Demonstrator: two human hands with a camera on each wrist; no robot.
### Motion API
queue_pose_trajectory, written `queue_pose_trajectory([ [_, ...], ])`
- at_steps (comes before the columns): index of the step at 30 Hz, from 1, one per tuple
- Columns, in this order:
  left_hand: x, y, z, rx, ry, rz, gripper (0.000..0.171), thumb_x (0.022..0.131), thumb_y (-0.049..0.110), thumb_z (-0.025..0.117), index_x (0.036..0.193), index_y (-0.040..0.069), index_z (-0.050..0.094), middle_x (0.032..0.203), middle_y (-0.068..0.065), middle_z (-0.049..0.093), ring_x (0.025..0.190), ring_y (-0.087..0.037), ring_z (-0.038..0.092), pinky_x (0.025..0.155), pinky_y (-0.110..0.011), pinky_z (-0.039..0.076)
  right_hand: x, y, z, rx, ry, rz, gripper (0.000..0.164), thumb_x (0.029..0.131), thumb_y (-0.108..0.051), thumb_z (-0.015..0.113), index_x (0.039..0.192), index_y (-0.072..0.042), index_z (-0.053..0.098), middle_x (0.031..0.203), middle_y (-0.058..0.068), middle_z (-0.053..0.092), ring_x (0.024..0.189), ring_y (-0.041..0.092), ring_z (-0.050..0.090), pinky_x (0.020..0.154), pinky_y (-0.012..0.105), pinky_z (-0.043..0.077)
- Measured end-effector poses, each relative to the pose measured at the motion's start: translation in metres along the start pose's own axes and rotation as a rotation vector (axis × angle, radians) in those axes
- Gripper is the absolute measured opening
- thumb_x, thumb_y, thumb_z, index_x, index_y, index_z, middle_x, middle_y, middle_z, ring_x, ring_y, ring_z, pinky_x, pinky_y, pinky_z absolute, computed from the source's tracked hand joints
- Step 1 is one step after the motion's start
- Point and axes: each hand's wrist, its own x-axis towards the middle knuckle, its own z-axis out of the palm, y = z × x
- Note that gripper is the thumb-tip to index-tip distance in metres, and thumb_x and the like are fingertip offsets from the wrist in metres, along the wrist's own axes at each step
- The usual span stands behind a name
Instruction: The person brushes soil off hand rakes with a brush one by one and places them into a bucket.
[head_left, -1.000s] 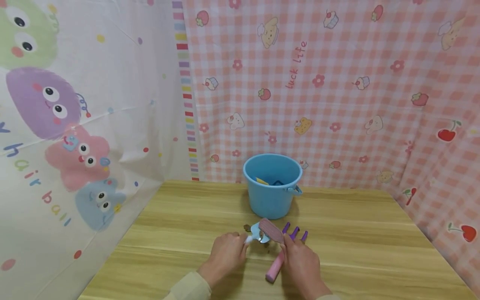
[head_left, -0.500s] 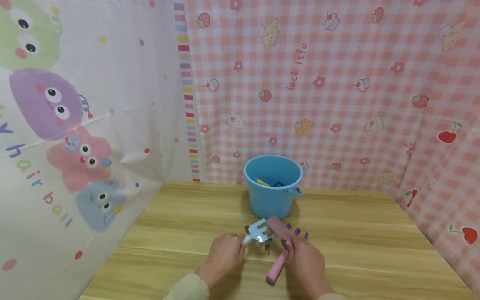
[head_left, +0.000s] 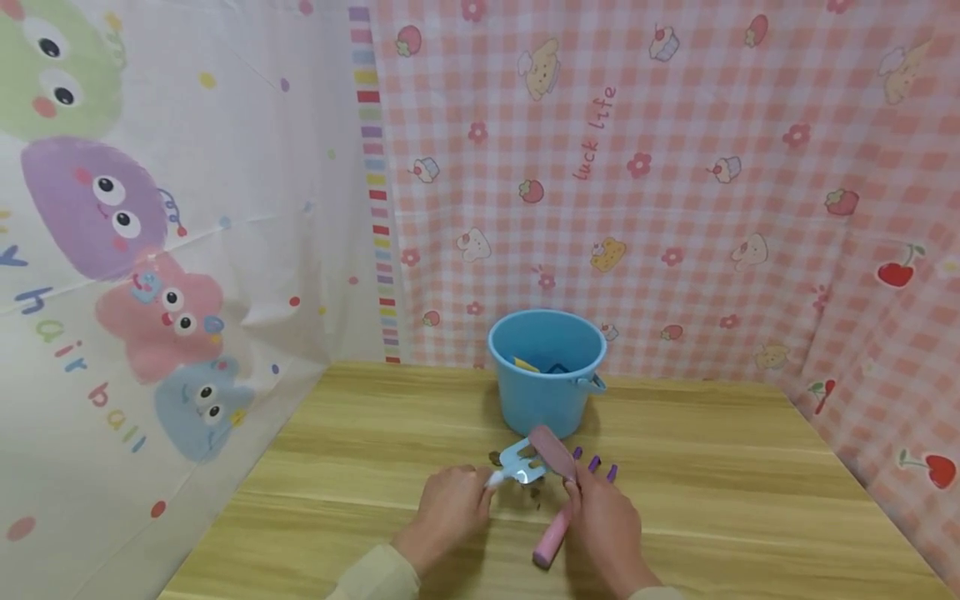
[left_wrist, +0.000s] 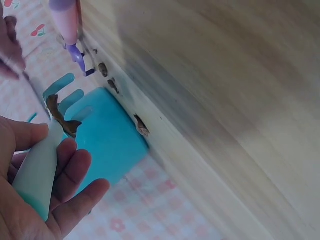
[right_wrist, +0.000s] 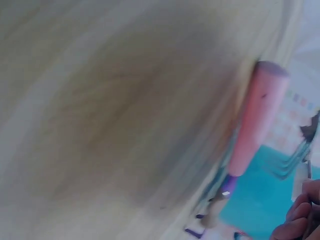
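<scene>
My left hand (head_left: pixel 450 504) grips the pale handle of a small light-blue garden fork (head_left: pixel 522 469), its tines tilted up over the table. A curled brown scrap (left_wrist: pixel 61 119) like a dry leaf clings to the tines in the left wrist view. From my right hand (head_left: pixel 609 521) a flat dusty-pink paddle-shaped tool (head_left: pixel 553 454), pinched at its narrow end, overlaps the fork's tips. Beneath that hand lies a hand rake (head_left: pixel 552 540) with a pink handle and purple tines, partly hidden. In the right wrist view, only fingers (right_wrist: pixel 300 217) show at the edge.
Behind the tools stands a light-blue bucket (head_left: pixel 551 400) with a yellow piece (head_left: pixel 525 364) and a dark piece inside. Several brown crumbs (head_left: pixel 535 493) lie on the wooden table (head_left: pixel 712 500). Patterned cloths (head_left: pixel 675 208) hang at the back and sides.
The pink tool shifts right and slightly up from the fork, so more of the blue tines shows. The left hand and the fork barely move; the rake stays put.
</scene>
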Motion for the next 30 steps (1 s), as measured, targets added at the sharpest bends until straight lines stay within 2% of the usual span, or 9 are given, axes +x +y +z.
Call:
queue_pose_trajectory([
  [5,0.002,-0.002,-0.001,0.006,0.023,-0.006,0.012,0.084,0.016,0.072,0.077,0.015,0.062,0.062,0.002,0.054,0.054,-0.016,0.056,0.046,-0.031,0.039,-0.001,0.012,0.0,-0.039,-0.036,0.007,0.032,0.094,-0.018,0.066,0.124,-0.007,0.066,0.107,0.017,0.071,0.085,0.041,0.068,0.066,0.054,0.053],
  [13,0.003,-0.005,-0.002,0.007,0.048,-0.017,0.006,0.084,0.016,0.072,0.081,0.014,0.068,0.062,0.002,0.054,0.053,-0.016,0.054,0.045,-0.031,0.039,0.001,0.018,-0.006,-0.078,-0.062,0.028,0.033,0.094,-0.016,0.065,0.123,-0.001,0.065,0.098,0.023,0.069,0.077,0.042,0.067,0.06,0.054,0.052],
  [18,0.004,-0.006,-0.002,0.016,0.06,-0.014,0.006,0.083,0.016,0.073,0.08,0.013,0.069,0.062,0.001,0.056,0.054,-0.018,0.057,0.045,-0.032,0.04,0.002,0.013,-0.004,-0.007,-0.029,0.01,0.027,0.095,-0.018,0.065,0.118,-0.004,0.067,0.093,0.018,0.071,0.076,0.039,0.067,0.06,0.052,0.052],
  [22,0.004,-0.006,-0.001,0.016,0.058,-0.007,0.011,0.083,0.016,0.073,0.075,0.014,0.065,0.061,0.002,0.056,0.054,-0.018,0.057,0.045,-0.032,0.04,0.002,0.006,-0.002,0.029,-0.04,-0.06,0.027,0.094,-0.017,0.066,0.118,-0.004,0.069,0.094,0.016,0.072,0.078,0.039,0.068,0.062,0.053,0.052],
  [24,0.004,-0.007,-0.001,0.013,0.053,-0.01,0.012,0.083,0.016,0.073,0.075,0.015,0.064,0.06,0.002,0.055,0.053,-0.017,0.056,0.045,-0.032,0.04,0.0,0.005,-0.001,0.022,-0.051,-0.063,0.028,0.094,-0.017,0.066,0.119,-0.004,0.069,0.094,0.017,0.072,0.078,0.04,0.068,0.061,0.053,0.052],
  [30,0.002,-0.008,-0.002,0.006,0.041,-0.019,0.007,0.083,0.016,0.073,0.079,0.014,0.067,0.061,0.003,0.053,0.053,-0.016,0.053,0.044,-0.031,0.038,0.001,0.009,-0.002,-0.014,-0.062,0.03,0.03,0.095,-0.02,0.065,0.121,-0.006,0.068,0.098,0.019,0.071,0.082,0.043,0.068,0.062,0.055,0.051],
])
